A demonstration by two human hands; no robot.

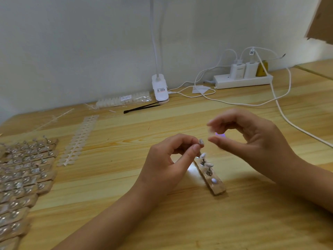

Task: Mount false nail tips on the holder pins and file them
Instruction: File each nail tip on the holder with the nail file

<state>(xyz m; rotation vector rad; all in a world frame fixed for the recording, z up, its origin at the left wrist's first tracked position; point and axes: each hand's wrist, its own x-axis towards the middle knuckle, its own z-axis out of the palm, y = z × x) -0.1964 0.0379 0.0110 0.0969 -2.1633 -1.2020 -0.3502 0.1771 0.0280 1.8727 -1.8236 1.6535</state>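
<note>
Tip (211, 132) pinched between thumb and forefinger of the right hand (252, 139), in the air just right of the left fingers (193, 150). The left hand (169, 159) pinches a pin (201, 142), its grey head showing beyond the fingertips; tip and pin are near but apart. Below both sets of fingers, on the counter (126, 204), lies the holder (215, 188), with two more pins (207, 164) standing upright in it. The tip looks thin, translucent and very light: probably springy, slick on its curved face, easy to crease or flick away. Best held lightly by its side edges, leaving the underside free for the pin head. The pin looks small and stiff; grip it low on the stem.
</note>
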